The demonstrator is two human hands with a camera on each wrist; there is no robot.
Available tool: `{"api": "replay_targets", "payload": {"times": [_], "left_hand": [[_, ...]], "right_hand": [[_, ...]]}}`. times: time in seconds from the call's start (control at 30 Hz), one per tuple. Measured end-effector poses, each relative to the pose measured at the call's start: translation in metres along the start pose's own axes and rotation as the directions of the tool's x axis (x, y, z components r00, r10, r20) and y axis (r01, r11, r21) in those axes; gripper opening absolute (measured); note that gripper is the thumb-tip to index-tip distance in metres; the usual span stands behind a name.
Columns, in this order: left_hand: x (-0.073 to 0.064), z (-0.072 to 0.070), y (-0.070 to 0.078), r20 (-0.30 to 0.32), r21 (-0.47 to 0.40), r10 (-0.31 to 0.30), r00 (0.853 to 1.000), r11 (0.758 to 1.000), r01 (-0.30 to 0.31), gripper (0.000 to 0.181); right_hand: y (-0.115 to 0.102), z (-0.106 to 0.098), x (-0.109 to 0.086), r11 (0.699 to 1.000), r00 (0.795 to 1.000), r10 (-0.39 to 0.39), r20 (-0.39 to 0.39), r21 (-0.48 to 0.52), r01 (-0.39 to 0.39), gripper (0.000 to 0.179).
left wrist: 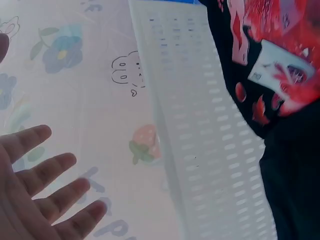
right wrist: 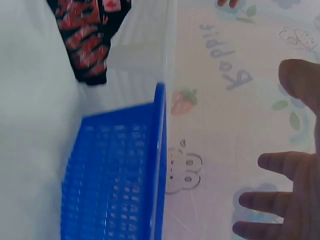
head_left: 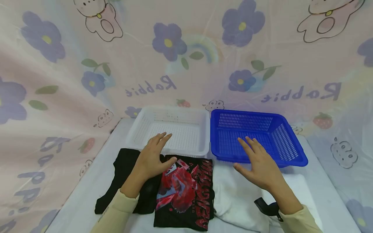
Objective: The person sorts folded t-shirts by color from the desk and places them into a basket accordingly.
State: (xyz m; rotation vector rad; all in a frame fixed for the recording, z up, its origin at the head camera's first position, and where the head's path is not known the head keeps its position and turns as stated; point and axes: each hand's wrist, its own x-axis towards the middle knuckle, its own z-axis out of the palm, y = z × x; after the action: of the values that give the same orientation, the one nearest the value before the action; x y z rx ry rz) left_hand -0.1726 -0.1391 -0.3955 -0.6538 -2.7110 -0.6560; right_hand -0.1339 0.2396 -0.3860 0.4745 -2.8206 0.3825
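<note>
My left hand [head_left: 152, 159] hovers over the black clothing and the near edge of the white basket [head_left: 132, 134], fingers extended and holding nothing. A plain black garment [head_left: 125, 171] lies under its wrist. Beside it is a folded black T-shirt [head_left: 183, 194] with a red print. My right hand [head_left: 259, 166], also empty with fingers spread, is above the near rim of the blue basket [head_left: 256, 113]. White folded cloth [head_left: 236, 197] lies below it. In the left wrist view the fingers [left wrist: 50, 170] are spread apart; in the right wrist view the fingers [right wrist: 270, 202] are too.
Both baskets stand side by side at the back of the white-covered table [head_left: 73, 210]. A patterned curtain [head_left: 201, 74] with flowers and rabbits hangs behind and along the left. A black strap [head_left: 266, 207] shows at the right wrist.
</note>
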Motion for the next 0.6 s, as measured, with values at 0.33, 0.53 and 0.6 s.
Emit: {"api": "replay_targets", "payload": {"times": [0.33, 0.53, 0.6], "left_hand": [[-0.029, 0.009, 0.005, 0.042, -0.132, -0.053, 0.998, 0.99, 0.058, 0.072], [-0.041, 0.027, -0.002, 0.127, -0.225, -0.103, 0.986, 0.966, 0.13, 0.069], [-0.045, 0.033, -0.004, 0.157, -0.255, -0.126, 0.98, 0.953, 0.164, 0.069]], "right_hand": [[-0.024, 0.021, -0.01, 0.987, 0.991, -0.098, -0.093, 0.12, 0.109, 0.063], [-0.037, 0.047, -0.017, 0.969, 0.997, -0.069, -0.031, 0.237, 0.075, 0.06], [-0.041, 0.056, -0.018, 0.957, 0.999, -0.047, 0.003, 0.286, 0.044, 0.061]]}}
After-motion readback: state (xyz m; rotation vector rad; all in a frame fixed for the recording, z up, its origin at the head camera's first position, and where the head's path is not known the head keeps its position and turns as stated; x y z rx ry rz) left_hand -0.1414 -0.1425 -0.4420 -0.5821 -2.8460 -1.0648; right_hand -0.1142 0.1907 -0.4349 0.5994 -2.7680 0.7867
